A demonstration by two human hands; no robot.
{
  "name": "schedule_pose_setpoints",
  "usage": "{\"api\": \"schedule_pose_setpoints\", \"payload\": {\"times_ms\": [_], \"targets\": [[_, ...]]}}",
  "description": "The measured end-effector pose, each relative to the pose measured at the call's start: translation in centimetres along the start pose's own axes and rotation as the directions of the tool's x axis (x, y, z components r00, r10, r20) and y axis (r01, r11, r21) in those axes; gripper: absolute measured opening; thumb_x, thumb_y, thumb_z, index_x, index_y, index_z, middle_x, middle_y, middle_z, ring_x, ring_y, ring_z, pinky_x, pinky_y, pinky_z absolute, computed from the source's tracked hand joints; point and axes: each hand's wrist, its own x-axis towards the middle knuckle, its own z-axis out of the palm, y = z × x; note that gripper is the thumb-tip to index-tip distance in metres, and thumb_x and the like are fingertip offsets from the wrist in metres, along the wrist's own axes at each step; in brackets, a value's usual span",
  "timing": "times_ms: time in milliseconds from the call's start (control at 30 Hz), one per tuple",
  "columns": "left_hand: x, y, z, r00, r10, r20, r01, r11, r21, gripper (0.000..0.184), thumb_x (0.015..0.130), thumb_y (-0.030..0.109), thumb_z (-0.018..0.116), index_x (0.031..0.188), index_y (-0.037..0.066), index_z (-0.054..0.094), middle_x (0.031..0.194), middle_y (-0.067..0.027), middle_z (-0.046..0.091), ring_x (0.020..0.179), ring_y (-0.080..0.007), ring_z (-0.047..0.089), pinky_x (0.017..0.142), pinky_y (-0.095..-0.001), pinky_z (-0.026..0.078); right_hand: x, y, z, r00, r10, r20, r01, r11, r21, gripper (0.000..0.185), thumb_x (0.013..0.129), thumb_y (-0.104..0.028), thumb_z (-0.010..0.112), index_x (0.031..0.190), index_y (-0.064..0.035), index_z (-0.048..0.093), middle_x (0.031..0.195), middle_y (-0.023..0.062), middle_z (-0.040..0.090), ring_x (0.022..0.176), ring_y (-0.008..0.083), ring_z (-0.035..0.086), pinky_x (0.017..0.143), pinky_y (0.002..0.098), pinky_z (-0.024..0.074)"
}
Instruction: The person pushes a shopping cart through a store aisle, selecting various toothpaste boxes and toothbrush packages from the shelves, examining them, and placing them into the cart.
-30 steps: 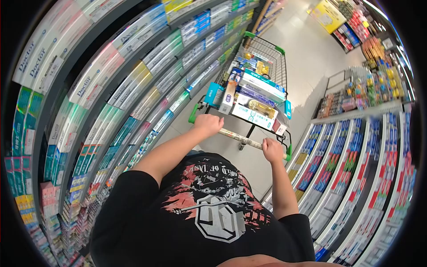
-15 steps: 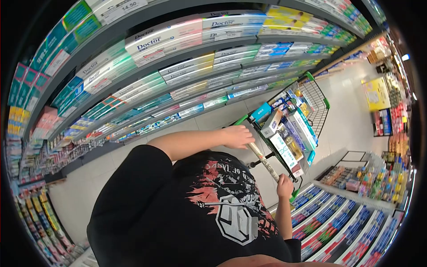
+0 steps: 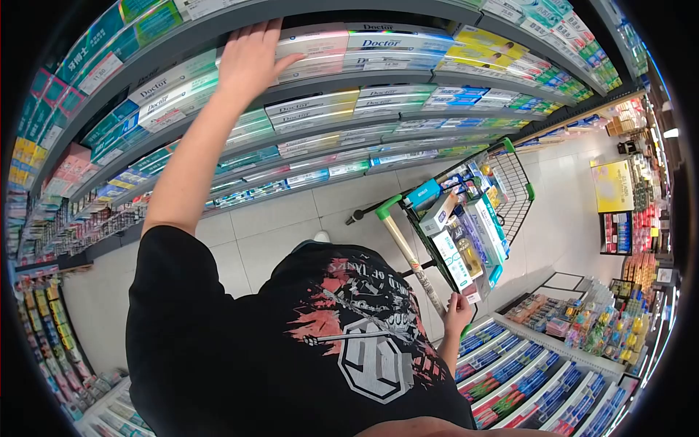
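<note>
My left hand (image 3: 251, 64) is stretched up to a shelf on the left and lies over a pink-and-white Doctor toothpaste box (image 3: 317, 46). Its fingers are extended and the thumb points out to the side; the fingertips reach over the box's top, partly in shadow. Beside that box is a blue-and-white Doctor box (image 3: 397, 44). My right hand (image 3: 457, 315) is closed around the near end of the shopping cart handle (image 3: 404, 244). The wire cart (image 3: 518, 178) carries several packages, among them a white box (image 3: 453, 260) and a bottle of yellow liquid (image 3: 470, 256).
Shelves of toothpaste boxes (image 3: 313, 109) run along the left. On the right is a rack of toothbrush packs (image 3: 502, 364), with a display of small colourful goods (image 3: 582, 320) beyond. A yellow carton (image 3: 613, 184) stands farther along the tiled aisle floor (image 3: 273, 226).
My left hand has left the cart handle and moved up to the pink-and-white toothpaste box on the shelf. The right hand stays on the handle.
</note>
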Motion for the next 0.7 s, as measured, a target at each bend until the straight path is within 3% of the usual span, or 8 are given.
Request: {"api": "schedule_pose_setpoints", "payload": {"times_ms": [100,267,400,467,500,533,600,700], "targets": [[0.0,-2.2,1.0,0.978,0.017,0.210,-0.031,0.998,0.062,0.080,0.087,0.073,0.067,0.132,0.007,0.062,0.120,-0.0177,0.073,0.116,-0.0354,0.068,0.105,-0.0445,0.052,0.6,-2.4,-0.2,0.997,-0.074,-0.001,0.073,0.995,-0.071,0.031,0.104,-0.026,0.070,0.090,0.0017,0.073,0.073,0.0038,0.068,0.066,0.0088,0.062,0.062,0.0269,0.0491],[-1.4,-1.9,-0.9,0.982,-0.021,0.186,0.030,0.998,-0.050,0.071,0.083,0.069,0.072,0.115,0.006,0.063,0.102,-0.0142,0.074,0.097,-0.0345,0.071,0.085,-0.0449,0.056,0.9,-12.3,0.0,0.968,-0.249,0.025,0.250,0.953,-0.171,0.025,0.102,-0.021,0.071,0.094,0.0023,0.074,0.079,0.0064,0.072,0.074,0.0125,0.067,0.067,0.0276,0.0522],[-5.0,1.1,-6.6,0.990,0.027,0.142,0.014,0.959,-0.282,0.070,0.080,0.064,0.078,0.108,0.002,0.064,0.097,-0.0162,0.071,0.094,-0.0387,0.070,0.081,-0.0479,0.055,0.8,-20.3,1.1,0.915,-0.401,0.037,0.397,0.915,0.076,0.015,0.091,-0.009,0.076,0.103,0.0005,0.076,0.086,0.0062,0.074,0.073,0.0138,0.067,0.075,0.0284,0.0529],[-7.3,3.9,-9.3,0.908,0.091,0.409,0.151,0.840,-0.522,0.067,0.074,0.057,0.087,0.109,0.004,0.066,0.100,-0.0164,0.072,0.094,-0.0394,0.070,0.082,-0.0472,0.055,0.4,-24.8,2.0,0.892,-0.445,0.081,0.410,0.872,0.268,0.034,0.088,-0.005,0.074,0.121,0.0025,0.071,0.108,0.0117,0.073,0.092,0.0189,0.069,0.081,0.0312,0.0556],[-9.1,5.8,-9.8,0.854,0.140,0.502,0.291,0.671,-0.682,0.065,0.070,0.054,0.091,0.107,0.007,0.066,0.096,-0.0157,0.070,0.092,-0.0392,0.069,0.080,-0.0468,0.054,0.1,-26.1,2.9,0.881,-0.465,0.087,0.398,0.827,0.396,0.050,0.088,-0.011,0.076,0.135,0.0018,0.064,0.125,0.0152,0.070,0.111,0.0236,0.067,0.087,0.0344,0.0563],[-9.8,7.6,-10.4,0.806,0.268,0.527,0.264,0.634,-0.726,0.064,0.069,0.052,0.093,0.105,0.008,0.065,0.094,-0.0144,0.069,0.090,-0.0381,0.069,0.078,-0.0465,0.054,-0.1,-27.6,3.8,0.864,-0.482,0.147,0.351,0.785,0.510,0.075,0.088,-0.029,0.081,0.150,0.0003,0.052,0.145,0.0182,0.060,0.129,0.0287,0.061,0.098,0.0409,0.0543],[-12.4,11.4,-10.3,0.674,0.442,0.592,0.386,0.474,-0.792,0.065,0.070,0.055,0.093,0.105,0.008,0.064,0.094,-0.0143,0.068,0.091,-0.0377,0.069,0.077,-0.0461,0.053,-1.0,-31.5,4.9,0.836,-0.491,0.244,0.284,0.769,0.573,0.114,0.084,-0.062,0.082,0.165,-0.0017,0.029,0.160,0.0212,0.045,0.140,0.0362,0.053,0.110,0.0510,0.0467],[-14.6,15.4,-10.8,0.640,0.545,0.541,0.357,0.413,-0.838,0.065,0.077,0.054,0.090,0.110,0.007,0.062,0.094,-0.0156,0.068,0.091,-0.0393,0.068,0.078,-0.0474,0.052,-1.1,-33.3,5.9,0.805,-0.469,0.364,0.242,0.819,0.519,0.103,0.084,-0.034,0.090,0.164,-0.0051,0.032,0.147,0.0233,0.057,0.130,0.0309,0.061,0.108,0.0446,0.0500]]}}
